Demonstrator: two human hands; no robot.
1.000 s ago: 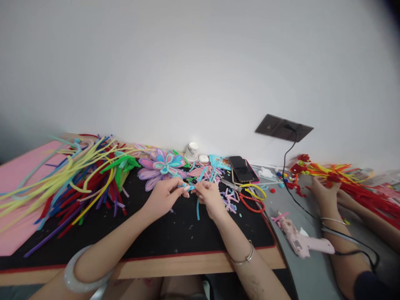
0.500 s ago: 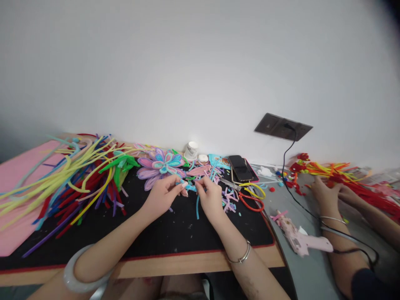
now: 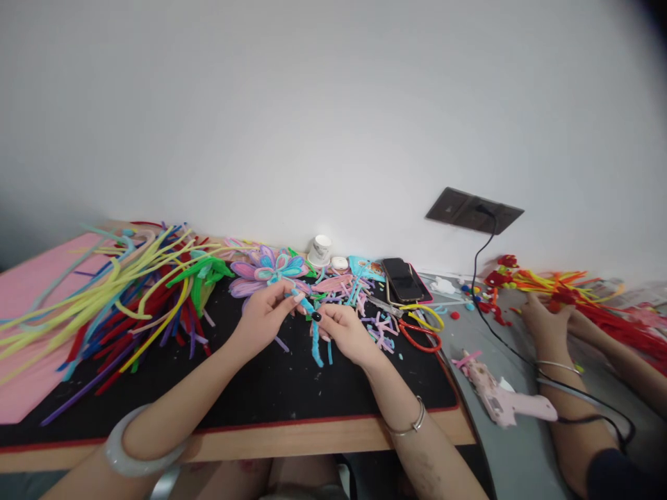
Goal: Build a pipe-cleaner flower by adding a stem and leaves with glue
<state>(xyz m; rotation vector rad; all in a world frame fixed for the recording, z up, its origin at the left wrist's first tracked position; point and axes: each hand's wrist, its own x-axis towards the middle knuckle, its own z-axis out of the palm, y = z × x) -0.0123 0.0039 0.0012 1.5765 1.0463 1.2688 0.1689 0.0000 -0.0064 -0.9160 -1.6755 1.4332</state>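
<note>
Clearly, the light-blue pipe cleaner (image 3: 315,342) is up in the fingers of both hands, above the black mat (image 3: 250,399). The left hand (image 3: 267,316) pinches its upper stretch between thumb and fingertips; the right hand (image 3: 347,333) grips it lower down, also in a pinch, and a fuzzy end dangles beneath those fingertips. That hanging end is what has just changed: half a second ago the blue piece looked bunched between the hands, and now it is drawn out into view. So far as I can judge, it is held at two places, with a loose tail; whether it is twisted or joined to something is too small to tell.

Just beyond the left hand lies a pipe-cleaner flower (image 3: 284,264) in purple, pink and blue, its lower edge partly hidden by the fingers. Past the right hand are a white cup (image 3: 322,244), a small white case (image 3: 340,263) and a blue packet (image 3: 365,267). To the right of that hand come scattered pink and purple offcuts (image 3: 384,332), red scissor handles (image 3: 428,352) and a smartphone (image 3: 401,280). Well to the left of the left hand spreads a pile of yellow pipe cleaners (image 3: 104,295). Farther right, a pink glue gun (image 3: 526,406) rests near a co-worker's arm (image 3: 565,410).
</note>
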